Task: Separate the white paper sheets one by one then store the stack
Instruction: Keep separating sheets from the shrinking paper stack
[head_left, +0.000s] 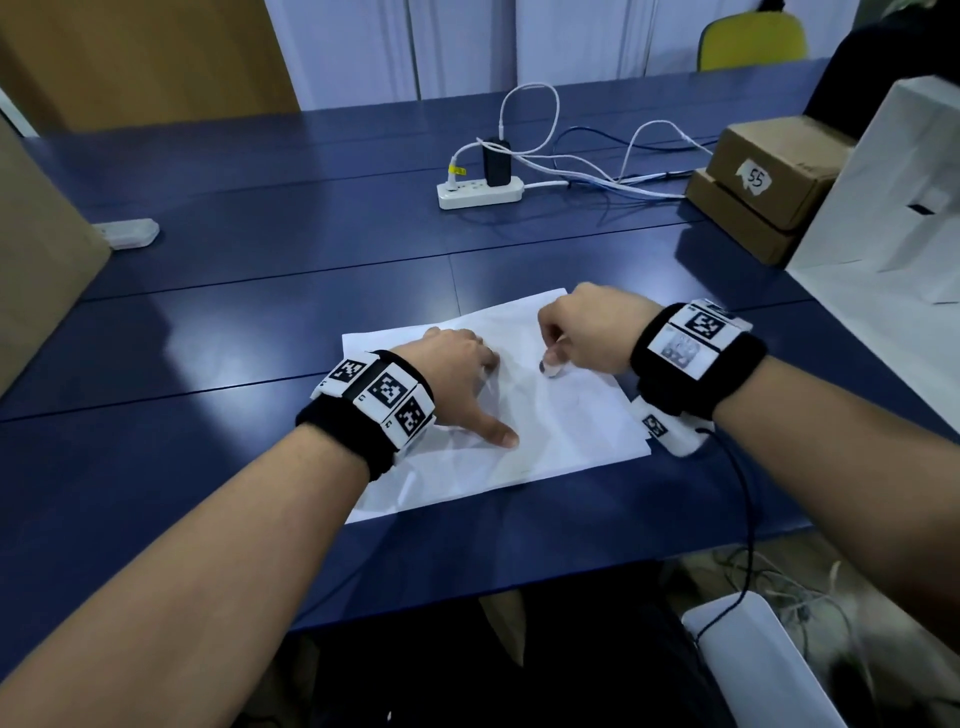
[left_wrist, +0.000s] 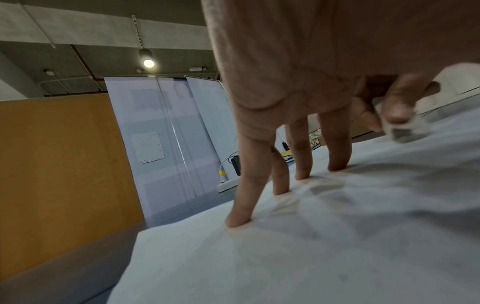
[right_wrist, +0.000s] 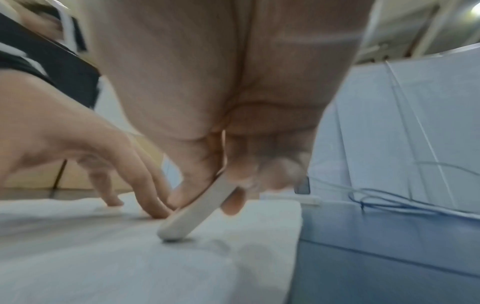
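Paper (head_left: 545, 441) on blue table (head_left: 260, 270) | hands: left (head_left: 457, 364) spread, pressing; right (head_left: 587, 332) pinching white stick (right_wrist: 192, 214)

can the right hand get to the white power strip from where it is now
Probably yes: bare blue table lies between the right hand and the power strip, but that hand already holds a small white tool.

Clutter on the blue table (head_left: 260, 249)

White power strip (head_left: 480, 193) with black adapter (head_left: 496, 163) and looping cables (head_left: 597, 171) at twelve o'clock; stacked cardboard boxes (head_left: 769, 182) at two; yellow chair (head_left: 753, 41) beyond.
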